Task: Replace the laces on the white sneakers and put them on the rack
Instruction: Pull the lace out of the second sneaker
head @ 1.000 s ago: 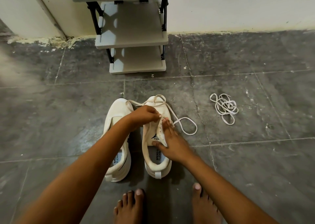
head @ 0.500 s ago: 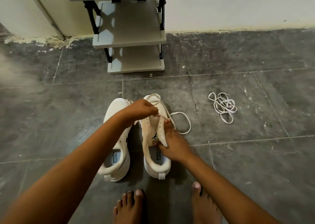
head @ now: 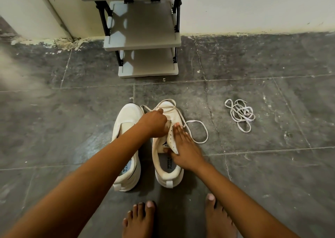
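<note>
Two white sneakers stand side by side on the grey tile floor, the left sneaker (head: 126, 129) unlaced and the right sneaker (head: 168, 172) partly threaded. My left hand (head: 154, 122) is curled over the right sneaker's front eyelets and pinches the white lace (head: 199, 135). That lace loops over the toe and trails onto the floor at the right. My right hand (head: 186, 150) holds the right sneaker's eyelet flap, thumb inside the opening and straight fingers along the outside.
A grey shoe rack (head: 145, 38) with black posts stands against the wall just beyond the sneakers. A tangle of loose white laces (head: 240, 115) lies on the floor to the right. My bare feet (head: 141, 219) are at the bottom edge.
My left hand lifted slightly with the lace and has come back down onto the eyelets. The floor loop shortened, then lengthened again. My right hand has stayed on the sneaker.
</note>
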Demonstrator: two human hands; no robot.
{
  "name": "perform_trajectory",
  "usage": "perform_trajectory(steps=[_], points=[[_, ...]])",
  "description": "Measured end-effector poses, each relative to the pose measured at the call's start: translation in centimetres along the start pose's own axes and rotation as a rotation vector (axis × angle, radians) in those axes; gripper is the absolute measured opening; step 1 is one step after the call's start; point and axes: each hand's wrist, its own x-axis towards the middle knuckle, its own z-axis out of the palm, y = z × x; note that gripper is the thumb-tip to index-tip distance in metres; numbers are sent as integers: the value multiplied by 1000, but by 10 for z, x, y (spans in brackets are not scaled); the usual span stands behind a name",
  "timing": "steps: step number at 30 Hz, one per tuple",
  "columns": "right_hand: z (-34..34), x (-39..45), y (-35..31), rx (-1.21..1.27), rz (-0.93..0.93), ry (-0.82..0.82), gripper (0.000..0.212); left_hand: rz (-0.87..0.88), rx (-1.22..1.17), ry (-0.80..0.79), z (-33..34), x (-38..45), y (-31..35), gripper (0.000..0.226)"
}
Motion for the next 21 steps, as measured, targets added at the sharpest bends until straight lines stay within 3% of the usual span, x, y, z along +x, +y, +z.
perform_trajectory(steps=[5,9,11,12,17,21], points=[[0,3,-3,-36,22,-32,83,-12,-121,-108,-11,3,9,35],[0,0,-1,-29,20,-23,83,-36,-706,-93,-14,-5,5,20],[0,2,-1,-18,14,-14,82,-55,-867,-38,-9,-7,2,19],[0,1,-2,-10,17,-20,81,-55,-837,-15,-7,-6,-2,21],[1,1,-3,11,31,-5,82,-52,-251,4,4,0,-16,45],[0,0,-3,13,27,-4,82,-62,-22,165,7,3,0,25]])
